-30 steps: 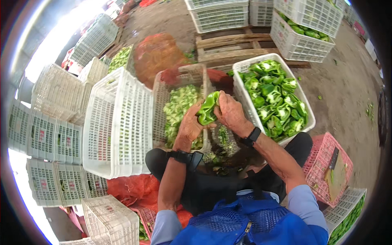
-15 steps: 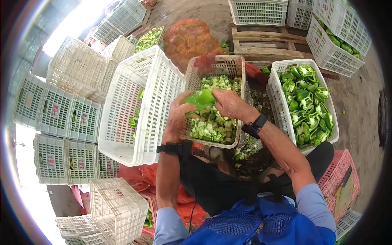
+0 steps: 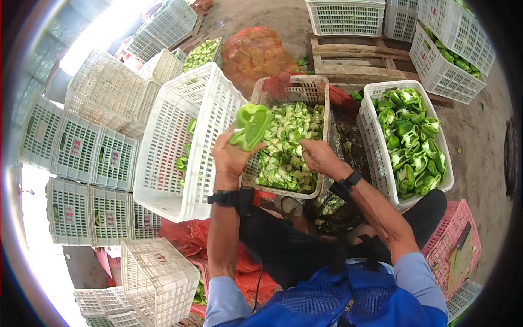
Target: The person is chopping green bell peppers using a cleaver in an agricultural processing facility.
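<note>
My left hand (image 3: 226,156) is closed around a green bell pepper piece (image 3: 251,126), its hollow inside showing. The piece is between the white crate (image 3: 163,128) on the left and the middle crate (image 3: 286,192). Pepper cores and pale green scraps (image 3: 289,147) fill much of the middle crate. Over that crate's right part, my right hand (image 3: 323,158) has its fingers drawn together; whatever they may pinch is hidden. A few green pepper pieces (image 3: 184,162) lie in the left crate, partly hidden by its wall.
On the right stands a white crate (image 3: 368,117) of cut green peppers (image 3: 406,141). Beyond are a red mesh sack (image 3: 256,54) and a wooden pallet (image 3: 357,71). Stacked crates (image 3: 90,152) line the left. A knife (image 3: 463,237) lies on a board over a pink crate (image 3: 436,240) at lower right.
My two hands have come apart. The left has swung the pepper piece up and left, turning its hollow side into view. The right has dropped lower and slightly right, off the pepper.
</note>
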`<act>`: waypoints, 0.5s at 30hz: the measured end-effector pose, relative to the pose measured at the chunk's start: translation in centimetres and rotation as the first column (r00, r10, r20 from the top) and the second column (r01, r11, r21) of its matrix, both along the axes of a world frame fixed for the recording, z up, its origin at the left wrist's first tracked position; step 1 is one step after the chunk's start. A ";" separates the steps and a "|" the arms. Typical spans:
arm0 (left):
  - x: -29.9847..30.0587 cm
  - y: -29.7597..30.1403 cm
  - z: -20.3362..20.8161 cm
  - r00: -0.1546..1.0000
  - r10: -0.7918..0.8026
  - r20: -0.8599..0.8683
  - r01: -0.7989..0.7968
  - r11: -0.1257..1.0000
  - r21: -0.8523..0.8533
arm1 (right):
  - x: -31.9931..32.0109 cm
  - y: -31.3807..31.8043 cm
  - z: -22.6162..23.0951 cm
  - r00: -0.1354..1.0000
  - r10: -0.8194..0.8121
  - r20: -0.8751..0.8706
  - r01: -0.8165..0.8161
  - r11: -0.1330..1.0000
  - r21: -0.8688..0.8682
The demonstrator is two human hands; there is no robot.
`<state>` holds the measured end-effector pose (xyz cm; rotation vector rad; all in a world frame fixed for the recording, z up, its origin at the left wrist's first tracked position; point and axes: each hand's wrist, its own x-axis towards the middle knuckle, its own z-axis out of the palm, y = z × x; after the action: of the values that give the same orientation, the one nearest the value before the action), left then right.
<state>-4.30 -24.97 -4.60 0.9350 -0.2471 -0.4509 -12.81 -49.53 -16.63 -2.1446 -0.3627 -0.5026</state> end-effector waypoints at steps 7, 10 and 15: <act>-0.4 -2.0 1.1 0.963 -0.250 -0.098 0.230 0.956 -0.184 | -1.3 0.2 4.2 0.978 -0.190 0.083 0.189 0.982 0.018; -1.5 -3.0 1.5 0.978 -0.206 0.021 0.204 0.976 0.072 | -2.4 -1.0 10.4 0.873 0.173 -0.455 0.244 0.653 0.717; -1.9 -5.0 1.8 0.731 -0.485 0.480 0.082 0.761 0.644 | -2.3 -1.2 13.1 0.878 0.206 -0.431 0.109 0.791 0.601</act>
<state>-6.19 -29.92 -2.81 1.6751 -0.9321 -0.5144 -15.14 -50.68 -3.56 -1.5325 0.0364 -0.0189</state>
